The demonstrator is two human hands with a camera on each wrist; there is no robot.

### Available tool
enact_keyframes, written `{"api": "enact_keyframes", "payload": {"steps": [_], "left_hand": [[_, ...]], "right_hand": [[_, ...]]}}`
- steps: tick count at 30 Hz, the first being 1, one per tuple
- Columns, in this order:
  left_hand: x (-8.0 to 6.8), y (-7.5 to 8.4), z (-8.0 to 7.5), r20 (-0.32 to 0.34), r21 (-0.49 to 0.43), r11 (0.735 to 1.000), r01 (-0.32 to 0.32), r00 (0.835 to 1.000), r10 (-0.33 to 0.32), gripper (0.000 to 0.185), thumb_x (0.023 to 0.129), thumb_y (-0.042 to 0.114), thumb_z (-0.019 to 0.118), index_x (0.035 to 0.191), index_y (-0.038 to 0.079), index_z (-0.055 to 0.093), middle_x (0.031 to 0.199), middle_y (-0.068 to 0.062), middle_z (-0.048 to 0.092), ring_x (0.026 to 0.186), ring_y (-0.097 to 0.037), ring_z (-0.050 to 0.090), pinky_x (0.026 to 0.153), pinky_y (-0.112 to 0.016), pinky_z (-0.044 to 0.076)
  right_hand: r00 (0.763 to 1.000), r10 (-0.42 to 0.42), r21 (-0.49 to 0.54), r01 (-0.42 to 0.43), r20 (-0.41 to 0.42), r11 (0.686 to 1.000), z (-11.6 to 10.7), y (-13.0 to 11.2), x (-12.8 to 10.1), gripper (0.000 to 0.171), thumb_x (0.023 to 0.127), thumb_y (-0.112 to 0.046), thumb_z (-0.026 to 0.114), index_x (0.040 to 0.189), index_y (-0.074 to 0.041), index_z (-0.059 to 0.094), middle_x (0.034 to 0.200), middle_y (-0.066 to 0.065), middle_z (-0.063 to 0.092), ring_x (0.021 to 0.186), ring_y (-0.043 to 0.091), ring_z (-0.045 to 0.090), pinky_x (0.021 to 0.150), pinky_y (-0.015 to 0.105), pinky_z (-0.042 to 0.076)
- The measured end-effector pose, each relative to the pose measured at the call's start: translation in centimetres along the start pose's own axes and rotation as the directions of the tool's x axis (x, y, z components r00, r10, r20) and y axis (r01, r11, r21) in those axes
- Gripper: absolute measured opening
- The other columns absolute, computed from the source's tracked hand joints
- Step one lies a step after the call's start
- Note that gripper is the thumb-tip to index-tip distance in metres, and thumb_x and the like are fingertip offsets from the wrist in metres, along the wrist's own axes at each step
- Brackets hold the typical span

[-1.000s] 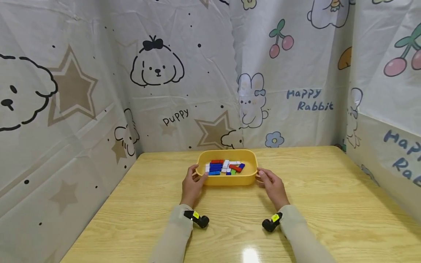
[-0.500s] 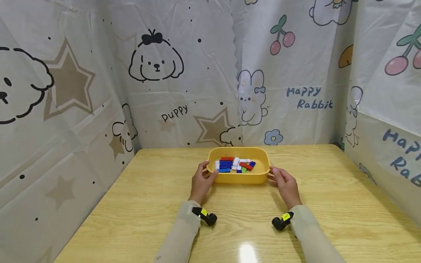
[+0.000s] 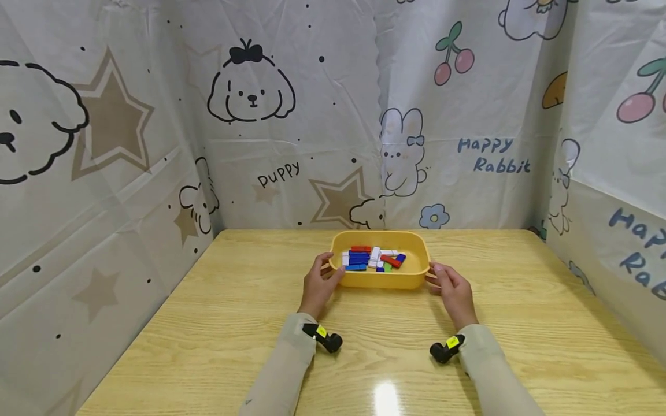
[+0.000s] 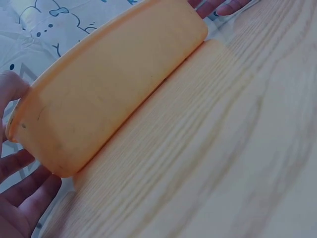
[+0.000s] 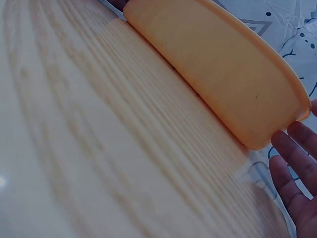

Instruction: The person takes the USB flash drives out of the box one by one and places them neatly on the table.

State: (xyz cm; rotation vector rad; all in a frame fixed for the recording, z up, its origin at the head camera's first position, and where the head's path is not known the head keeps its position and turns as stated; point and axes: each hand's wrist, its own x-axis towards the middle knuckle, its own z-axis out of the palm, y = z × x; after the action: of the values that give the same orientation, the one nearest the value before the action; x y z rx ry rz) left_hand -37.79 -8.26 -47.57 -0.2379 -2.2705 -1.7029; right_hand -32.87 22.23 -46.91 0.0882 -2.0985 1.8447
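A yellow plastic bin [image 3: 385, 281] with rounded corners sits upright on the table towards the back. Inside lie small oblong pieces: blue ones [image 3: 358, 259], red ones [image 3: 391, 262], white ones and a green one, their exact kind too small to tell. My left hand [image 3: 316, 286] grips the bin's left end, thumb at the rim and fingers below it. At the opposite end, my right hand [image 3: 455, 293] holds the rim between thumb and fingers. Both wrist views show the bin's outer wall [image 4: 109, 89] low against the wood, with several right fingers [image 5: 292, 156] spread beside its end.
The wooden table [image 3: 234, 358] extends to the left, right and front of the bin. A printed cloth curtain [image 3: 333, 115] hangs behind it and along both sides. Dark wrist cameras [image 3: 326, 338] stick out from both sleeves.
Both hands have slid the bin to the right along the table, mostly in the first half second. Since then it has hardly moved. The pieces inside keep their arrangement.
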Motion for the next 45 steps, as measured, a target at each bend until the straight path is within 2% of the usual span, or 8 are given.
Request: {"api": "enact_keyframes", "payload": {"steps": [10, 19, 24, 30, 37, 45], "left_hand": [[0.6, 0.0, 0.4, 0.0, -0.005, 1.0, -0.012, 1.0, 0.012, 0.051, 0.091, 0.031, 0.066, 0.135, 0.014, 0.049, 0.134, -0.01, 0.053, 0.116, -0.028, 0.058, 0.094, -0.039, 0.048], [1.2, 0.9, 0.9, 0.008, 0.009, 1.0, -0.028, 1.0, 0.028, 0.05, 0.093, 0.029, 0.063, 0.138, 0.014, 0.047, 0.136, -0.014, 0.051, 0.118, -0.028, 0.056, 0.096, -0.039, 0.047], [1.7, 1.3, 1.1, -0.015, 0.025, 0.998, -0.059, 0.998, 0.059, 0.046, 0.094, 0.022, 0.059, 0.138, 0.012, 0.047, 0.132, -0.018, 0.053, 0.116, -0.028, 0.056, 0.096, -0.042, 0.047], [2.9, 1.5, 1.1, -0.07, 0.017, 0.997, -0.081, 0.994, 0.082, 0.042, 0.094, 0.022, 0.056, 0.135, 0.014, 0.048, 0.127, -0.017, 0.057, 0.116, -0.028, 0.056, 0.097, -0.042, 0.047], [3.4, 0.9, 1.0, -0.117, -0.045, 0.998, -0.032, 0.993, 0.026, 0.044, 0.095, 0.024, 0.056, 0.137, 0.016, 0.047, 0.132, -0.012, 0.054, 0.121, -0.029, 0.051, 0.102, -0.043, 0.042], [3.0, -0.4, 1.5, -0.075, -0.107, 0.994, 0.019, 0.997, -0.027, 0.053, 0.098, 0.026, 0.05, 0.148, 0.022, 0.035, 0.151, -0.001, 0.037, 0.137, -0.026, 0.036, 0.111, -0.044, 0.03]], "right_hand": [[1.0, -0.005, -0.006, 0.005, -0.015, 1.0, -0.3, -0.2, 0.6, 0.058, 0.097, -0.048, 0.046, 0.131, -0.002, 0.057, 0.128, 0.018, 0.06, 0.112, 0.034, 0.061, 0.082, 0.034, 0.054], [1.0, -0.002, -0.019, 0.002, -0.018, 1.0, -0.7, -0.5, 1.2, 0.057, 0.098, -0.048, 0.045, 0.132, -0.004, 0.056, 0.129, 0.017, 0.06, 0.114, 0.033, 0.06, 0.082, 0.033, 0.054], [0.999, -0.019, -0.026, 0.018, -0.025, 0.999, -0.9, -0.8, 1.5, 0.056, 0.098, -0.047, 0.045, 0.133, -0.004, 0.055, 0.128, 0.017, 0.059, 0.114, 0.034, 0.059, 0.081, 0.032, 0.054], [0.997, -0.033, -0.021, 0.032, -0.068, 0.999, -0.7, -0.8, 2.7, 0.054, 0.098, -0.044, 0.047, 0.137, -0.005, 0.05, 0.128, 0.017, 0.058, 0.115, 0.035, 0.057, 0.083, 0.032, 0.054], [0.997, 0.012, -0.031, -0.015, -0.076, 0.999, 1.0, -0.2, 3.8, 0.058, 0.098, -0.046, 0.047, 0.141, -0.007, 0.046, 0.133, 0.014, 0.053, 0.111, 0.032, 0.06, 0.09, 0.036, 0.051], [0.994, 0.093, -0.021, -0.095, -0.053, 0.995, 2.1, 1.0, 3.5, 0.063, 0.097, -0.048, 0.047, 0.148, -0.011, 0.036, 0.147, 0.013, 0.039, 0.13, 0.028, 0.044, 0.103, 0.044, 0.041]]}}
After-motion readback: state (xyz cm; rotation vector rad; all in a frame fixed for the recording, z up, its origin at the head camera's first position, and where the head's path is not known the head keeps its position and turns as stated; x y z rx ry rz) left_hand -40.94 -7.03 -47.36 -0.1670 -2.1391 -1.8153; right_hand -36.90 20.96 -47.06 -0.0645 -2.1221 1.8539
